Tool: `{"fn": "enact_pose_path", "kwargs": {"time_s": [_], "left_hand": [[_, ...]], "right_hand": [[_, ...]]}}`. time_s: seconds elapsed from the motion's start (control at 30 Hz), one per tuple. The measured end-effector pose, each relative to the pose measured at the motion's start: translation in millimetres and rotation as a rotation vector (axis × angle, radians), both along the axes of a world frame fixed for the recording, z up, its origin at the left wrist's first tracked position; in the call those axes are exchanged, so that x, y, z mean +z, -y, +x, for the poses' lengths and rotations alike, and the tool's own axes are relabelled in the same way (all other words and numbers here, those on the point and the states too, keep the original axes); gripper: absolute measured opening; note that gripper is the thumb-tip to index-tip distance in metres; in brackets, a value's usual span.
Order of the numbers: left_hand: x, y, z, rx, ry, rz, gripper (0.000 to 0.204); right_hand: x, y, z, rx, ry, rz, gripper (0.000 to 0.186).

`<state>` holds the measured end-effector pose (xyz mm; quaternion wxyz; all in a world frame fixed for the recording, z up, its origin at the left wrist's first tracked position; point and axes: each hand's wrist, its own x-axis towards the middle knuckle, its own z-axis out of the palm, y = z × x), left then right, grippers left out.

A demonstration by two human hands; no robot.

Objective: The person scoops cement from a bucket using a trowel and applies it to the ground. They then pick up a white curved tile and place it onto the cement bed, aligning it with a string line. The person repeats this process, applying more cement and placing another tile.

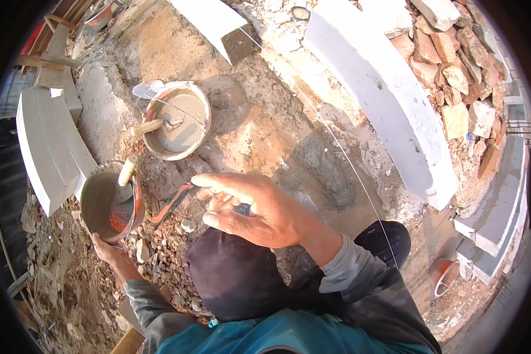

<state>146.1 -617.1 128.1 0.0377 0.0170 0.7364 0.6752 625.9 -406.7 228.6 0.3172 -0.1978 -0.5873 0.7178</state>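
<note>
My left hand (108,252) grips the near side of a mortar-smeared bucket (88,203). Inside that bucket rests a trowel with a pale wooden handle (128,170), beside some orange strands (121,221). To the right, above my dark-trousered knee (230,274), my right hand (259,212) is raised with its index finger and thumb apart. A small dark grey-blue patch shows in the gap between them; whether it is an object or background I cannot tell. Beyond stands a second bucket (205,133) of wet grey mortar, with another wooden handle (147,127) across its rim.
An orange-and-black strip (171,203) lies on the rubble near my right fingertips. A taut string (330,133) runs across the ground. Long pale stone blocks (371,94) lie to the right, others (47,147) at left. Broken stones (454,76) are piled far right, above another bucket (443,276).
</note>
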Motion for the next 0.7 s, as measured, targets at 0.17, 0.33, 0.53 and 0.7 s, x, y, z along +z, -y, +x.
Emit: {"fn": "enact_pose_path", "kwargs": {"time_s": [0.17, 0.33, 0.53, 0.7], "left_hand": [[-30.3, 35.5, -14.7, 0.363, 0.149, -0.122, 0.062], [-14.1, 49.6, -4.9, 0.188, 0.005, -0.65, 0.069], [30.1, -18.4, 34.5, 0.202, -0.868, -1.1, 0.059], [55.2, -129.0, 199.2, -0.636, -1.034, -0.78, 0.049]], "right_hand": [[94.8, 44.4, 178.8, -0.436, 0.259, 0.187, 0.047], [77.8, 2.9, 317.3, -0.93, 1.224, 0.474, 0.073], [-1.3, -32.5, 351.7, -0.659, 1.514, 0.759, 0.11], [-12.4, -30.5, 354.5, -0.699, 1.565, 0.715, 0.099]]}}
